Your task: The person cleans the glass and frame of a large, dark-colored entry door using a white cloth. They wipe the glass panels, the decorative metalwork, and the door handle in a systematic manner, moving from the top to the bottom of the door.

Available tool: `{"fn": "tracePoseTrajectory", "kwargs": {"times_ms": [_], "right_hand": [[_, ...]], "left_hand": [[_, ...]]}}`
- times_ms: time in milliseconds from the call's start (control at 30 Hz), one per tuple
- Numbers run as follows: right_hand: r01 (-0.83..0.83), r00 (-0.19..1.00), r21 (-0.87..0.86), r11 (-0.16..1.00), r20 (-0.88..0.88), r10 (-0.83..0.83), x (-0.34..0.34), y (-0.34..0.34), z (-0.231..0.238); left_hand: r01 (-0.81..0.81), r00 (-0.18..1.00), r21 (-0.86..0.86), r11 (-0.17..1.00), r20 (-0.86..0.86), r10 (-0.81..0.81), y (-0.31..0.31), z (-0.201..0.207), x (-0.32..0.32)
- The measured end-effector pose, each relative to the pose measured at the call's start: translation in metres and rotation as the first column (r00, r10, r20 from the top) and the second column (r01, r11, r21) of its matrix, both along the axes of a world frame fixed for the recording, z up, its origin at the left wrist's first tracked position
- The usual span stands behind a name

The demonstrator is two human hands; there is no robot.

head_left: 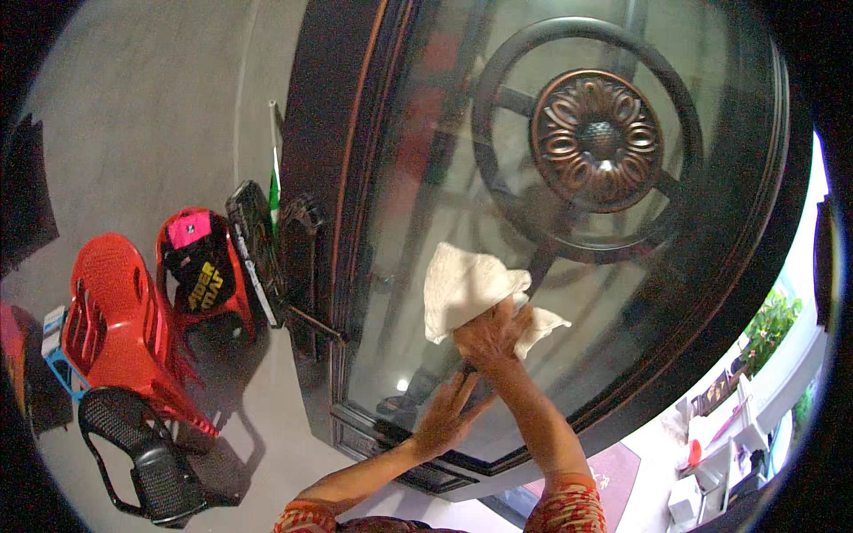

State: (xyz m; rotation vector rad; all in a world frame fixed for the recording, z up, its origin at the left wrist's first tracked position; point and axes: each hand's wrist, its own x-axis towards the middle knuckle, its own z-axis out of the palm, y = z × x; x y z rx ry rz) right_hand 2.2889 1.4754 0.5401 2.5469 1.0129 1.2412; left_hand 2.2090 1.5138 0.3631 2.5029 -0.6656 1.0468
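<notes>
A dark door (306, 178) with a large glass pane (391, 293) stands in front of me. A white cloth (466, 289) is in my right hand (493, 339), which presses it on the glass below the door's ring-shaped grille (487, 133). The cloth bunches up past the fingers on both sides. Lower and to the left, my left hand (444, 417) grips a dark diagonal bar of the grille, thumb apart from the fingers. A bronze flower-shaped medallion (597, 139) sits in the ring's middle. The door handle (315, 324) is on its left edge.
Stacked red plastic chairs (115, 302) stand at the left, one behind bearing a black and pink cloth item (197, 266). A black chair (160, 480) is nearer. Beyond the door's right edge are a reddish mat (609, 480), white boxes (689, 497) and a green plant (771, 329).
</notes>
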Motion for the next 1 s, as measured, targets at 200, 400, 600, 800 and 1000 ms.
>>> {"fn": "tracePoseTrajectory", "kwargs": {"times_ms": [200,400,600,800,1000], "right_hand": [[0.266,0.797,-0.440,0.858,0.601,0.061,-0.003,0.006,-0.100],[-0.417,0.844,-0.109,0.902,0.320,0.429,-0.006,0.004,-0.068],[-0.194,0.845,0.216,0.957,0.533,0.050,-0.008,0.076,0.037],[-0.178,0.977,0.292,0.940,0.170,0.132,-0.011,0.112,-0.012],[0.251,0.857,-0.246,0.936,0.505,-0.097,0.005,0.089,-0.113]], "left_hand": [[-0.085,0.967,-0.131,0.988,-0.250,0.050,0.042,-0.017,-0.045],[-0.419,0.886,-0.417,0.806,-0.382,0.263,0.117,-0.044,-0.078],[-0.597,0.796,-0.622,0.506,-0.380,0.472,0.208,-0.068,-0.066],[-0.635,0.772,-0.651,0.415,-0.521,0.364,0.242,-0.099,-0.076],[-0.667,0.744,-0.661,0.343,-0.609,0.274,0.222,-0.142,-0.085]]}}
